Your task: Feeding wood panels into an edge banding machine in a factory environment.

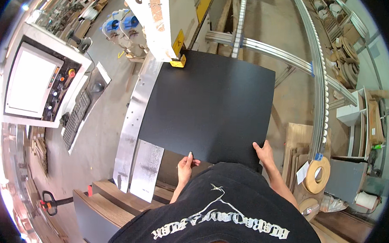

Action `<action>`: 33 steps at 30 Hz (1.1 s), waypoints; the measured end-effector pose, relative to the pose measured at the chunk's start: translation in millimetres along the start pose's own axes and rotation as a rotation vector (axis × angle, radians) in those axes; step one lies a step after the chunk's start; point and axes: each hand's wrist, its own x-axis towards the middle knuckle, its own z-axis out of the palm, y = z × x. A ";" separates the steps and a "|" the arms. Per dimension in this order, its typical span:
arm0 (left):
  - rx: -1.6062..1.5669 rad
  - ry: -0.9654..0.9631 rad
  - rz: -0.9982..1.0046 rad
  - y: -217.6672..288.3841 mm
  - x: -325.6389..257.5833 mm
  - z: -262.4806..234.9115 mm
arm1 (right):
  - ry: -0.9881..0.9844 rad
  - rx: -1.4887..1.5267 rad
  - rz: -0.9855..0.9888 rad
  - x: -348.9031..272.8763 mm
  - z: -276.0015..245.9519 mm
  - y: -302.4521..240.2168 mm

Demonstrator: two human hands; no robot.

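Black shirt with a pale print fills the bottom of our view, nearest the lens; our forearms come out from under it.

Big black panel (208, 107) lies flat on the machine worktop (135, 118), a strip of bare metal showing along its left side. Far edge of the panel sits right up against the yellow block (178, 61) under the white machine head (162, 18). Near edge is just ahead of our chest.

Roller rails (320, 75) curve past on the right, well apart from the panel. Control console (33, 84) with a pale screen, coloured buttons and a keyboard (77, 115) stands to the left. Loose grey metal sheet (146, 169) lies at the near-left corner, just beside the panel. Stacked brown boards (120, 199) sit below that. Roll of tan edge tape (317, 174) is on the right, near a stack of wood offcuts.

Our left hand (184, 165) holds the near edge of the panel, grip pinched on it, thumb on top. Our right hand (263, 152) is on the near-right corner, grip closed over the edge, fingers laid on the top face.
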 end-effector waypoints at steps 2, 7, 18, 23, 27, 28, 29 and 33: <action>0.013 0.026 -0.009 1.4 -2.6 1.4 | 0.004 0.013 0.008 -0.2 1.2 -0.2; -0.019 0.055 -0.003 7.2 0.2 0.5 | -0.025 0.010 0.008 5.7 4.7 5.0; -0.007 0.115 0.004 21.9 10.6 -14.4 | 0.012 0.050 -0.048 8.6 7.7 18.0; -0.078 0.129 0.029 9.6 13.5 -16.8 | 0.016 0.071 0.003 1.3 4.6 0.1; -0.162 0.134 0.037 9.9 16.4 -12.6 | 0.005 0.056 0.023 7.5 3.2 3.0; -0.189 0.152 0.044 10.9 16.1 -11.0 | 0.013 0.002 0.023 7.8 3.5 3.0; -0.206 0.143 0.043 14.9 15.4 -10.0 | 0.017 -0.008 0.031 8.0 5.0 1.0; -0.177 0.106 0.071 22.0 32.9 1.5 | 0.075 -0.085 -0.035 28.9 0.6 -0.9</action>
